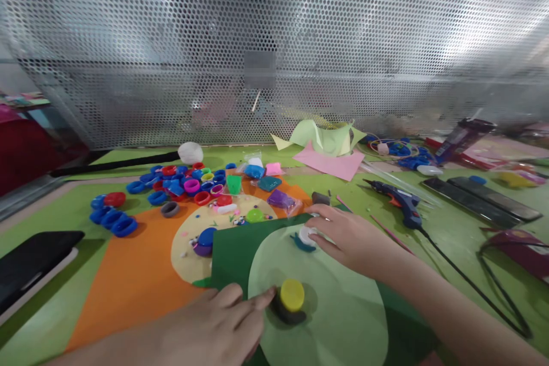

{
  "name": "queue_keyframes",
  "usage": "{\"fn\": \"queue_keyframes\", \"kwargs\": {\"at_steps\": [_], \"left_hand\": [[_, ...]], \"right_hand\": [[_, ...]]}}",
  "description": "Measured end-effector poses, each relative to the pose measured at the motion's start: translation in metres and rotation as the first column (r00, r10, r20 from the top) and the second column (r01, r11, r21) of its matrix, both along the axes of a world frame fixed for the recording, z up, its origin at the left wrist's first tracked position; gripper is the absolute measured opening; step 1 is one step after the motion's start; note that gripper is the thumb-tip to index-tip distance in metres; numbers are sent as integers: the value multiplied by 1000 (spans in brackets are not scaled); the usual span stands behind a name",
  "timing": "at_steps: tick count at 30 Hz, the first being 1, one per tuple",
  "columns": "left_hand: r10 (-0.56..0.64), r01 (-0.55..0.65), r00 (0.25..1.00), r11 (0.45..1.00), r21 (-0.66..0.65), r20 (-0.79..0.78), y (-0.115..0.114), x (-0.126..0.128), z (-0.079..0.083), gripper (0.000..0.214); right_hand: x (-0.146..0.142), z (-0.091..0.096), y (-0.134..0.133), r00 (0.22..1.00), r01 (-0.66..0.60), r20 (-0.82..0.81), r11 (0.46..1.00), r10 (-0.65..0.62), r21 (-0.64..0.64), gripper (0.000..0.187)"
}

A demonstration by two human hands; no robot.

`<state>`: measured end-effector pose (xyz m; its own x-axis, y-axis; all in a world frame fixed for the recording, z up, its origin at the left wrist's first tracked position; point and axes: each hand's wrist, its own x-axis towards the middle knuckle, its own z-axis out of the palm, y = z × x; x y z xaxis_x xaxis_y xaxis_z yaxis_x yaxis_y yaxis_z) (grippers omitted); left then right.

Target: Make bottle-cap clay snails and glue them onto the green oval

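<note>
My left hand (229, 317) reaches in from the lower left, index finger stretched out and the others loosely bent. Its fingertip touches a dark strip of clay (290, 315) at the base of a yellow bottle cap (292, 295). My right hand (338, 234) has its fingers around the edge of a white bottle cap (306, 235), partly hidden, with teal clay (303, 245) at its base. Both caps stand on a light green paper shape (330, 309) over a dark green sheet (231, 251).
Several bottle caps (191, 186) and clay packets (281, 199) lie at centre left. An orange sheet (115, 280) bears a cream shape with a blue cap (207, 237). Right stand a glue gun (397, 200), its cable and a dark case (472, 203). A phone (34, 263) is left; perforated metal (193, 51) rises behind.
</note>
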<state>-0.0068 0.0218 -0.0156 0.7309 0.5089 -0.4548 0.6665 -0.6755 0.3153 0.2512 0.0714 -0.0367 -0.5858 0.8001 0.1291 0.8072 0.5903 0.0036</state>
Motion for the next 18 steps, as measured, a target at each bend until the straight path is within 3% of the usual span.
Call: {"fn": "queue_keyframes", "kwargs": {"at_steps": [8,13,18], "left_hand": [[32,-37,996,997,65,78,-6,-10,-3,65],[47,-51,996,998,44,74,-5,-8,-6,57],[-15,6,995,995,96,94,-5,-11,-10,61]], "right_hand": [[1,0,-2,1000,-8,5,1000,8,11,27],[0,2,0,1000,-10,8,1000,10,19,27],[0,2,-2,1000,-9,5,1000,9,14,26]]}}
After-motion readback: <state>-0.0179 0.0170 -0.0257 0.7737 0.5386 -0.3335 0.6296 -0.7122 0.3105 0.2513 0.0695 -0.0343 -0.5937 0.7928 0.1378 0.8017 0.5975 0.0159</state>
